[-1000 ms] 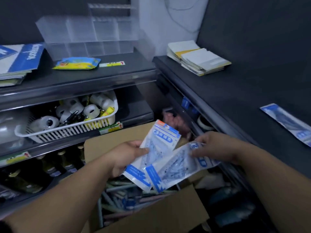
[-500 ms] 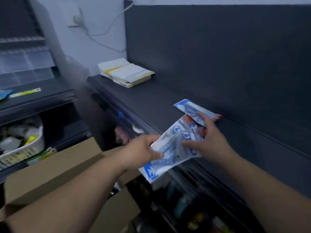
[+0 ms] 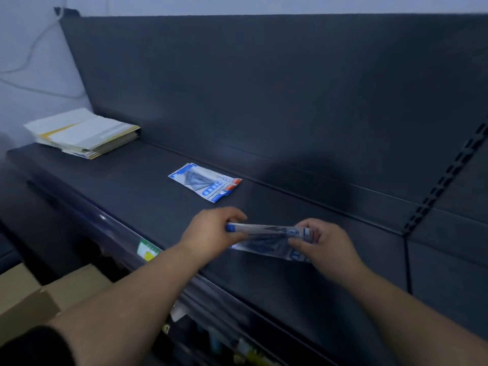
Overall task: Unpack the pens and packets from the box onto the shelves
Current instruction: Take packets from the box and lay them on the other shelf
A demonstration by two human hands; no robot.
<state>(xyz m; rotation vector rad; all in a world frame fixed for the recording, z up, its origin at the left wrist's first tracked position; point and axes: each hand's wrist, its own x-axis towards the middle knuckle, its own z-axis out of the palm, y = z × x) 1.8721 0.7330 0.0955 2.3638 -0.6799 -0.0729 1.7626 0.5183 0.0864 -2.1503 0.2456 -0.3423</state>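
- Two hands are working one bundle: the left hand (image 3: 211,231) is pinching the blue-tipped left end of the held packets (image 3: 266,237), and the right hand (image 3: 324,241) is gripping the right end, fingers curled round it.
- Hands are sitting apart with the bundle's length between them. It's looking like two packets, but the count isn't certain.
- Bundle is hovering over the near part of the top shelf (image 3: 132,186), long axis running left-right, roughly along the front edge. Can't tell if its lower edge is touching.
- Further back and slightly left, the shelved packets (image 3: 204,184) are lying flat, near the hands but apart, long axis slanting far-left to near-right.
- That pile is lying closer to the left hand.
- Judgement: placing is under way. The next move is probably needing a short push away and left, plus a slight turn to match the slant.
- Cardboard box (image 3: 39,294) is sitting near-left, below the shelf.
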